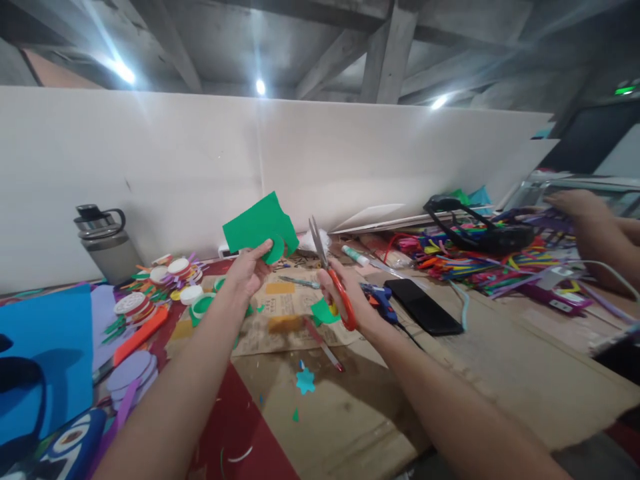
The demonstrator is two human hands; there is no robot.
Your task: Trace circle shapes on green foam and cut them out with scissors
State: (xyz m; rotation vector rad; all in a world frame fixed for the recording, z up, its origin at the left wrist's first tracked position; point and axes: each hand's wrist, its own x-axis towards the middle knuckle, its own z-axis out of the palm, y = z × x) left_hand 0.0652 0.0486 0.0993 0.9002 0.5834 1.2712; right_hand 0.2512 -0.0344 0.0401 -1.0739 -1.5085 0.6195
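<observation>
Between thumb and fingers, my left hand (pixel 253 270) pinches a green sheet (pixel 257 223) with a curved cut near its lower right edge. My right hand (pixel 353 293) grips orange-handled scissors (pixel 320 243), whose blades point up and stand slightly parted, to the right of the sheet and not touching it. Below my hands lie a brown printed paper (pixel 270 307), a green scrap (pixel 325 312) and a pen (pixel 330 355). A small teal flower-shaped cutout (pixel 305 381) rests nearer to me on the cardboard (pixel 350 420).
A grey bottle (pixel 107 250) stands at the left, near an orange cutter (pixel 141 335) and purple foam discs (pixel 133 373). Right of my hands are a blue glue gun (pixel 381 301), a black phone (pixel 424 307) and colourful pipe cleaners (pixel 460 257). Another person's hand (pixel 575 203) is at far right.
</observation>
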